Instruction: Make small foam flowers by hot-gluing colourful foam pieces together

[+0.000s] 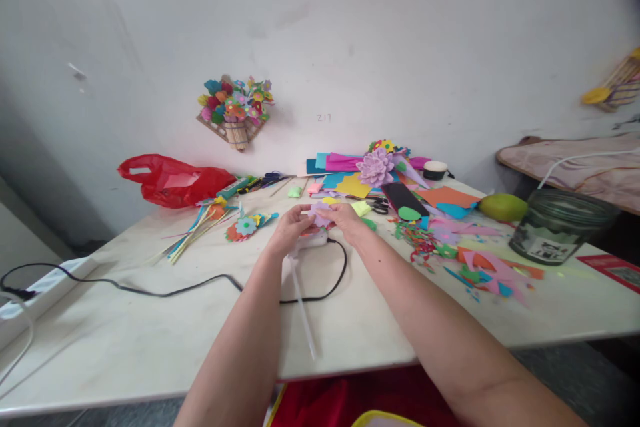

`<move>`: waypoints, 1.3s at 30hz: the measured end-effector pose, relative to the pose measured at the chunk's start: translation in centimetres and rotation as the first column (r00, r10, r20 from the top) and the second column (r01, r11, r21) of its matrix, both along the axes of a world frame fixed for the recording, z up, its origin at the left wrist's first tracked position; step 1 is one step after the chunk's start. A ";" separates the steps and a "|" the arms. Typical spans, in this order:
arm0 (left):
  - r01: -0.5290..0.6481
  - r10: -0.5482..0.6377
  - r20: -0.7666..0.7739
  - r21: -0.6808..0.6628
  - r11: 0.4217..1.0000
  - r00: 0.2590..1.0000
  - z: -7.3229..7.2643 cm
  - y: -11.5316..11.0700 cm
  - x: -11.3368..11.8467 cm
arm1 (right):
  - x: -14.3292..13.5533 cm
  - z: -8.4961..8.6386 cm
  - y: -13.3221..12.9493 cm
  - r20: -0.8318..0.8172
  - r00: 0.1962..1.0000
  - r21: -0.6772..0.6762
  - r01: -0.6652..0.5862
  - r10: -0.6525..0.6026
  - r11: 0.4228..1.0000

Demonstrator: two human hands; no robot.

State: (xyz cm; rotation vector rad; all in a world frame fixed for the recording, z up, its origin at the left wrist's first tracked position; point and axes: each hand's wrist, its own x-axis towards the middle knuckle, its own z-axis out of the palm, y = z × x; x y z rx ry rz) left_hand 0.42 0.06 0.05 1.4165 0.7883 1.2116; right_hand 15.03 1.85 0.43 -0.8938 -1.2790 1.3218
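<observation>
Both hands meet over the middle of the table around a light purple foam flower [321, 213]. My left hand [291, 227] pinches its left edge between thumb and fingers. On the other side, my right hand [347, 217] has its fingers closed on the right edge. Just below them lies a white glue gun [311, 239], partly hidden by the hands, with a clear glue stick [303, 310] pointing toward me. Finished-looking foam flowers [246, 225] in blue and orange rest to the left.
A red plastic bag [180, 181] lies at the back left. A black cable [165, 293] runs to a power strip [47, 290]. Foam sheets [350, 185], a phone [404, 201], scissors [380, 205] and scraps [490, 273] cover the right side, near a green glass jar [555, 227].
</observation>
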 end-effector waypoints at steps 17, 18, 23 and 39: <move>-0.091 0.094 0.063 -0.051 0.995 0.994 -0.3 0.5 -0.2 | 0.3 -0.1 0.3 -0.016 0.994 0.048 0.111 -0.110 0.993; -0.082 0.086 0.065 -0.065 0.995 0.994 -0.2 0.4 -0.2 | 0.2 -0.2 0.4 -0.002 0.993 0.067 0.117 -0.117 0.991; -0.080 0.082 0.016 -0.100 0.992 0.997 0.1 0.0 -0.2 | 0.0 -0.6 0.5 0.061 0.994 0.159 0.080 -0.091 0.984; -0.057 0.055 -0.044 -0.048 0.997 0.997 0.0 -0.1 0.1 | -0.4 -1.1 0.8 0.082 0.997 0.239 -0.003 -0.017 0.971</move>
